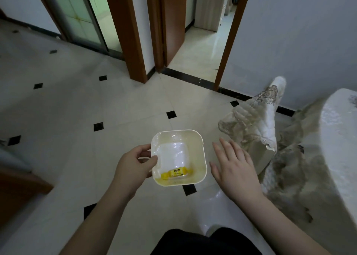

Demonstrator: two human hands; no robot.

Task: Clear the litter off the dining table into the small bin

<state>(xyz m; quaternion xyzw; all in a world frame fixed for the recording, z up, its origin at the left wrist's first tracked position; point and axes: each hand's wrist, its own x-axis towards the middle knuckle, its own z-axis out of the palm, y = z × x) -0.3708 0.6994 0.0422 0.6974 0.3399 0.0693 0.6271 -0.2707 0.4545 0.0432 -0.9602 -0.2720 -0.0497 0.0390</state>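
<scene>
A small cream square bin point(201, 144) hangs above the tiled floor, low in the middle of the view. My left hand point(133, 166) grips its left rim, thumb inside and fingers outside. At the bottom of the bin lies a yellow wrapper point(174, 174) with print on it. My right hand point(233, 166) hovers just right of the bin with its fingers spread and straight, holding nothing. The dining table point(340, 139) with its white patterned cloth shows at the right edge.
A chair with a patterned cover point(258, 119) stands between my right hand and the table. Two open doorways with brown frames point(135, 42) lie ahead. The floor point(96, 100) is pale tile with small black squares. A dark wooden piece point(17, 193) sits at the left.
</scene>
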